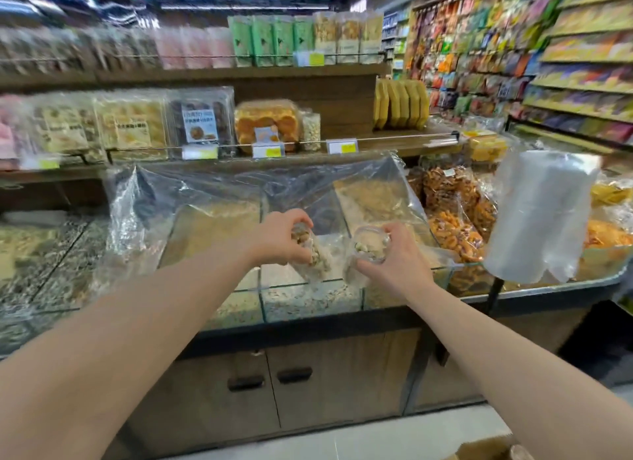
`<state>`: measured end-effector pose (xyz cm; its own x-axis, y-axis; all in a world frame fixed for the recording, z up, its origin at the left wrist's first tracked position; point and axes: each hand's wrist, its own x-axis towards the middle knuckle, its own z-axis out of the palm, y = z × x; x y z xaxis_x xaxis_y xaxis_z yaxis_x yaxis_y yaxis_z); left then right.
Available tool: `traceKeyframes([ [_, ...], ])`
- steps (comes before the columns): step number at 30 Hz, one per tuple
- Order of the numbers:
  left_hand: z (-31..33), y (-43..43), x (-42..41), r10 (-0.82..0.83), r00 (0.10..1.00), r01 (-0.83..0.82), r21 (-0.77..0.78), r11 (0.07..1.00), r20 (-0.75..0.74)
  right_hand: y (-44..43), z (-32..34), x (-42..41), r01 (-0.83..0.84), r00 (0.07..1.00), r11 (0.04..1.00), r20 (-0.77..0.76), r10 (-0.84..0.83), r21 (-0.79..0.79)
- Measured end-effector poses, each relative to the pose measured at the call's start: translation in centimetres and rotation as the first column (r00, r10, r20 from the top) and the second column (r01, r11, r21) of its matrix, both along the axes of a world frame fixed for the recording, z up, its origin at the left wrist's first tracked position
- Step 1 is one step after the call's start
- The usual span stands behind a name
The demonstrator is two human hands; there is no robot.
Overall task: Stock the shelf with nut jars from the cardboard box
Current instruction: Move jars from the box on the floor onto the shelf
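Left hand (pixel 281 237) grip closed on tilted nut jar (pixel 310 250); right hand (pixel 397 257) clasps second jar (pixel 371 249), carrying both toward shelf (pixel 394 143) at 12 o'clock.

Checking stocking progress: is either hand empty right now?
No. The left hand grips one clear nut jar and the right hand grips another jar, both held over the glass bins.

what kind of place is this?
Most likely a snack or grocery shop: shelves of packaged goods with price tags, glass bulk bins of nuts, and an aisle of hanging packets. Both hands hold nut jars.
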<state>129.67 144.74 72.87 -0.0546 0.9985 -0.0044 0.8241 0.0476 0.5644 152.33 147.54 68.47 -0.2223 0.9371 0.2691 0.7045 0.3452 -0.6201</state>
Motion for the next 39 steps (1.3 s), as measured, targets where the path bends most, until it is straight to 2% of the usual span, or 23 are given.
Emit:
traceKeyframes([
  [8, 2.5, 11.3, -0.3, 0.068, 0.984, -0.056, -0.075, 0.996, 0.166, 12.7, 3.5, -2.5, -0.026, 0.998, 0.997, -0.059, 0.03, 0.066],
  [12, 4.1, 17.5, -0.4, 0.123, 0.987, -0.122, -0.019, 0.992, 0.098, 19.3, 6.2, -3.0, -0.032, 0.998, 0.995, -0.042, 0.036, 0.093],
  [18, 7.6, 26.0, -2.2, 0.103, 0.989, -0.089, 0.129, 0.988, -0.109, 28.6, 9.8, -4.6, -0.055, 0.997, 0.99, -0.044, 0.061, 0.13],
  [23, 9.6, 32.8, -4.4, 0.12, 0.98, -0.081, 0.234, 0.969, -0.16, 36.1, 11.5, -7.7, -0.073, 0.996, 0.982, -0.029, 0.079, 0.176],
  [29, 11.5, 40.7, -7.0, 0.042, 0.975, 0.0, 0.191, 0.982, -0.217, 45.2, 12.8, -11.9, -0.105, 0.993, 0.971, -0.027, 0.114, 0.216],
  [33, 12.1, 44.9, -9.2, 0.054, 0.977, -0.019, 0.171, 0.985, -0.205, 52.3, 12.9, -14.9, -0.112, 0.991, 0.969, -0.047, 0.125, 0.22],
  [39, 12.7, 49.9, -11.6, 0.084, 0.968, -0.043, 0.172, 0.984, -0.237, 62.8, 12.3, -19.7, -0.219, 0.974, 0.968, -0.037, 0.225, 0.125],
])
